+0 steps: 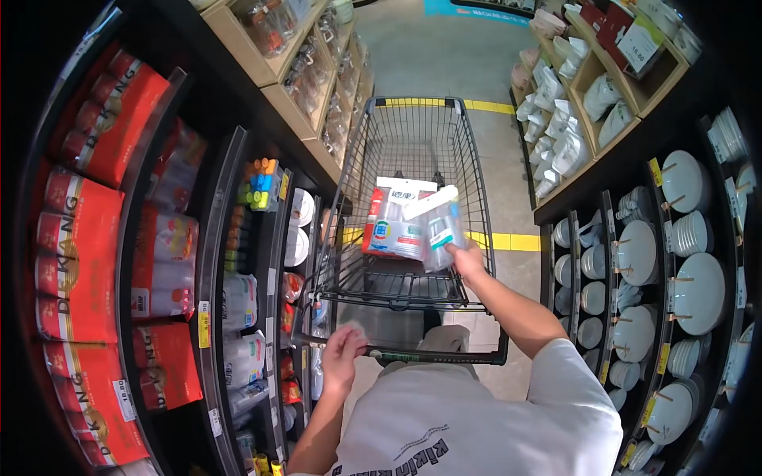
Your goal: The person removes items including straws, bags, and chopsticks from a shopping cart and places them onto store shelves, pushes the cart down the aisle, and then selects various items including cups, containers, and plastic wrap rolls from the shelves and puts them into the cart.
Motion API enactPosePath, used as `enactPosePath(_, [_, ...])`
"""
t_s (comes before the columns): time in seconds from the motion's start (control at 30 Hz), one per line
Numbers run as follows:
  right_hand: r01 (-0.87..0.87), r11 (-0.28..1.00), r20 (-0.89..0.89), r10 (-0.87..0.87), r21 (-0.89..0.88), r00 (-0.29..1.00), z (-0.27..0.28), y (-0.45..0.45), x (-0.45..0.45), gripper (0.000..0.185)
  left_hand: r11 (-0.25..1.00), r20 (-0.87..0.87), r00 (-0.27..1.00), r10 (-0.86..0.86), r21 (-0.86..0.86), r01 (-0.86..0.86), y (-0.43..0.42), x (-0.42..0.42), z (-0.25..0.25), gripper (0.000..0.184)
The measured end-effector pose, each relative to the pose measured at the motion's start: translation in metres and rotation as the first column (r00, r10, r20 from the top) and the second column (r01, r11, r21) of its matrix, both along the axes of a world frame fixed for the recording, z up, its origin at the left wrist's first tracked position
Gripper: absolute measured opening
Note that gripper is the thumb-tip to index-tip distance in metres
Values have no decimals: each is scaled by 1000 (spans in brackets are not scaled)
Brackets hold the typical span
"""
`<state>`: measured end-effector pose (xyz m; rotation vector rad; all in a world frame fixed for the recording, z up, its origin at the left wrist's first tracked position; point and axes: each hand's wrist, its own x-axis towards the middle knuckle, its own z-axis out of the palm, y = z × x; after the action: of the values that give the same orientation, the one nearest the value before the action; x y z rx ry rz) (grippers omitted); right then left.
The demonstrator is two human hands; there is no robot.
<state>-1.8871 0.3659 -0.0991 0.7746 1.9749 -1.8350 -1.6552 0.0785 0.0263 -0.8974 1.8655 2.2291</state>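
My right hand reaches over the shopping cart and grips the lower edge of a clear plastic package with a white top strip and a green label. Beside that package in the basket, partly behind it, stands a larger red-and-white packaged item. My left hand is closed near the left end of the cart's handle bar. A small, pale, translucent thing shows at its fingertips, too blurred to name.
Red multipacks fill the shelves on the left, with smaller packaged goods beside them. White plates and bowls stand on the right shelves. Wooden shelving holds glassware further ahead. Yellow floor strips cross the aisle.
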Motion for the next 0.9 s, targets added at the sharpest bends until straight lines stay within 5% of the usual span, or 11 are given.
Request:
enactPosePath(0.07, [95,924,-33,-89,371,995,-22,-4,-20,52,996,-35,996,82,-14,-83,-4,26,2,28])
enactPosePath(0.17, [34,797,15,-54,604,998,-23,-7,-38,55,973,-59,972,225,-35,-228,-14,60,-2,25])
enactPosePath(0.27, [56,682,-4,-78,730,997,-36,-9,-41,57,953,-71,955,287,-81,-293,-15,85,-7,22])
enactPosePath(0.33, [-57,756,107,-18,652,994,-25,-6,-39,61,941,-91,956,277,-175,-289,-16,103,-18,22])
enactPosePath(0.4, [-192,621,89,193,760,977,-133,15,-39,75,924,-55,957,284,-251,-289,-11,112,-26,22])
enactPosePath(0.5, [-285,499,197,221,819,955,-112,2,-36,82,904,-102,952,290,-297,-307,-11,122,-43,26])
enactPosePath(0.57, [-167,419,65,246,893,967,-100,-10,-21,70,912,-35,965,261,-319,-258,-16,125,-49,29])
enactPosePath(0.67, [-580,739,3,617,342,787,-58,1,-5,54,898,51,979,199,-409,-161,-22,110,-30,37])
enactPosePath(0.77, [-643,688,72,662,337,746,17,-20,33,44,820,-12,998,54,-570,-51,-25,85,-1,40])
enactPosePath(0.83, [-612,704,-103,682,359,724,9,-19,59,51,741,-142,987,-76,-670,-40,-30,67,3,42])
enactPosePath(0.9, [-670,626,-43,743,399,668,93,-35,90,49,697,-185,956,-227,-717,27,-27,51,-2,43])
